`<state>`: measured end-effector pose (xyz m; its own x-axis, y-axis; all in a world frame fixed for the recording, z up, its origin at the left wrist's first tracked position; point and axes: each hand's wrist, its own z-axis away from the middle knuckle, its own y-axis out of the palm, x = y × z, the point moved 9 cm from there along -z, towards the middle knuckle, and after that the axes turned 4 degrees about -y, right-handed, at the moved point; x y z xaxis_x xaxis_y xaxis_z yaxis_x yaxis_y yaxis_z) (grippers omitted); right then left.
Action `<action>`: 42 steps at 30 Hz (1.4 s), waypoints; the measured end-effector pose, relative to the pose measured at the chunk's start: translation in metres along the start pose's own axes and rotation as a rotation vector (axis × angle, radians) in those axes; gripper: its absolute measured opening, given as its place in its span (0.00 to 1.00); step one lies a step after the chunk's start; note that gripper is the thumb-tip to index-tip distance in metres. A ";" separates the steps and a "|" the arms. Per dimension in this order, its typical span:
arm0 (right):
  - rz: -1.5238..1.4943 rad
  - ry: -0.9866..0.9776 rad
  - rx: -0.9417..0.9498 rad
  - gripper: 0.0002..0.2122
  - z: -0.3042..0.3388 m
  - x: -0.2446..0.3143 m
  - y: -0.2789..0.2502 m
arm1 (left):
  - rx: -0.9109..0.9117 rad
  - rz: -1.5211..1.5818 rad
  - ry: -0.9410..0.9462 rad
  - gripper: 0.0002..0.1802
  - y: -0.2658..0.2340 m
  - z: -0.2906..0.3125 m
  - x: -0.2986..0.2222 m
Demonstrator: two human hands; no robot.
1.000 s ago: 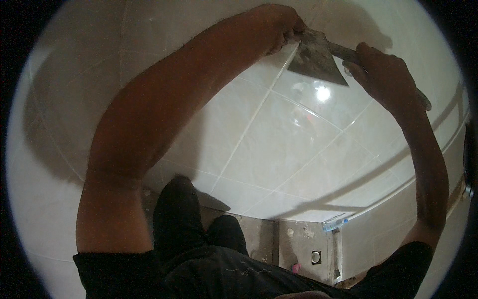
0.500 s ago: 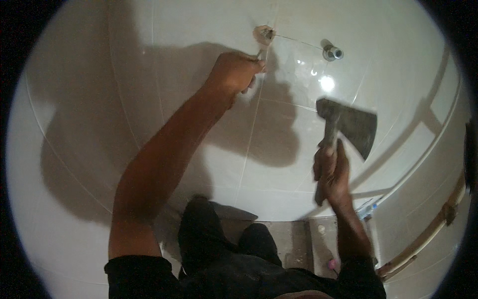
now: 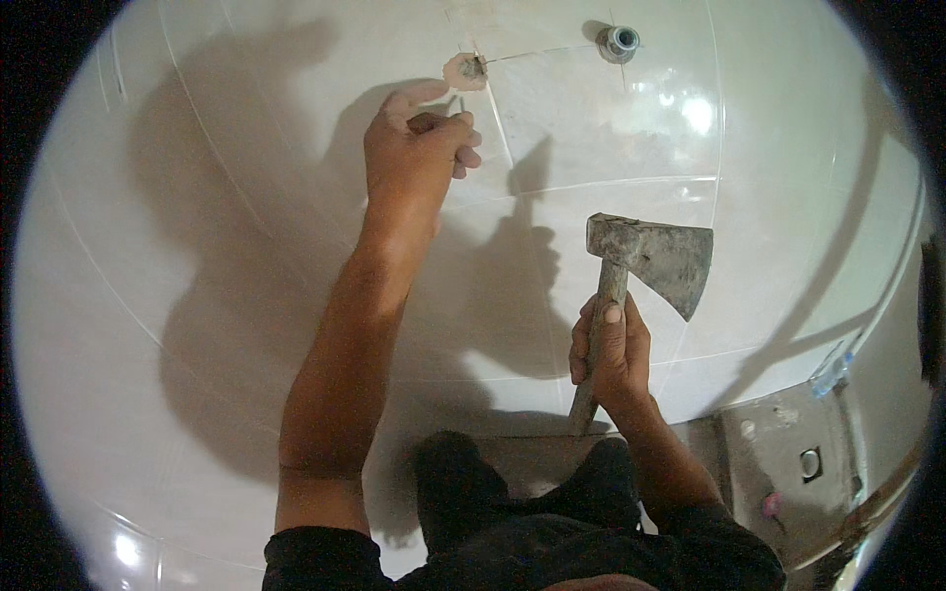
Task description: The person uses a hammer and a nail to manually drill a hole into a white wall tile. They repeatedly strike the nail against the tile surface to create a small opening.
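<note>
My right hand (image 3: 619,360) is closed round the wooden handle of a hatchet (image 3: 655,256). Its worn grey metal head is upright, with the blade facing right, in front of the tiled wall. Higher up on the left, my left hand (image 3: 419,148) has its index finger stretched toward the lower left rim of a rough hole (image 3: 468,71) in the tile. The other fingers are curled round a thin metal rod (image 3: 456,102), of which just a short tip shows. The hole has a chipped, reddish edge and a dark grey inside.
A metal pipe fitting (image 3: 619,43) juts from the wall right of the hole, joined to it by a thin marked line. White glossy tiles (image 3: 611,138) fill most of the view. Low on the right are a floor drain (image 3: 810,464), a pink item (image 3: 771,504) and a clear plastic bottle (image 3: 833,374).
The view has shifted, so the hole and fitting sit farther left and higher. My left index finger has stretched out toward the hole. The hatchet stays in my right hand.
</note>
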<state>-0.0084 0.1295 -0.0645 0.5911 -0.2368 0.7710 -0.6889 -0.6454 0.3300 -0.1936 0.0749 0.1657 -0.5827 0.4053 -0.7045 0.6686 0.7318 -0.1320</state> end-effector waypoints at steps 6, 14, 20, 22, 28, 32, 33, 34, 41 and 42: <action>-0.215 0.056 0.013 0.22 -0.009 -0.007 0.007 | 0.154 0.317 -0.085 0.18 0.014 -0.022 -0.032; -0.317 0.149 0.010 0.24 -0.010 -0.043 0.007 | 0.084 0.099 0.084 0.16 0.037 -0.030 -0.032; -0.446 0.121 0.016 0.23 -0.008 -0.052 0.019 | 0.217 -0.487 0.427 0.11 0.095 -0.044 -0.093; -0.419 0.076 0.024 0.23 -0.010 -0.053 0.021 | 0.263 -0.535 0.486 0.10 0.108 -0.050 -0.096; -0.397 -0.050 -0.022 0.24 -0.015 -0.051 0.037 | 0.441 -0.800 0.672 0.07 0.117 -0.051 -0.095; -0.372 -0.283 -0.091 0.18 -0.027 -0.070 0.044 | 0.632 -0.850 0.793 0.08 0.121 -0.041 -0.083; -0.431 -0.257 -0.115 0.17 -0.029 -0.074 0.046 | 0.664 -0.906 0.698 0.07 0.122 -0.040 -0.076; -0.488 -0.229 -0.134 0.17 -0.030 -0.073 0.052 | 0.664 -0.949 0.698 0.06 0.118 -0.038 -0.071; -0.621 -0.249 -0.149 0.17 -0.034 -0.065 0.072 | 0.685 -0.868 0.592 0.06 0.113 -0.032 -0.060; -0.600 -0.265 -0.150 0.19 -0.035 -0.063 0.073 | 0.687 -0.832 0.584 0.06 0.114 -0.032 -0.059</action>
<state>-0.1112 0.1229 -0.0701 0.9595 -0.0513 0.2769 -0.2484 -0.6178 0.7461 -0.0980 0.1515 0.2146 -0.9497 0.2663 0.1648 -0.0041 0.5156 -0.8568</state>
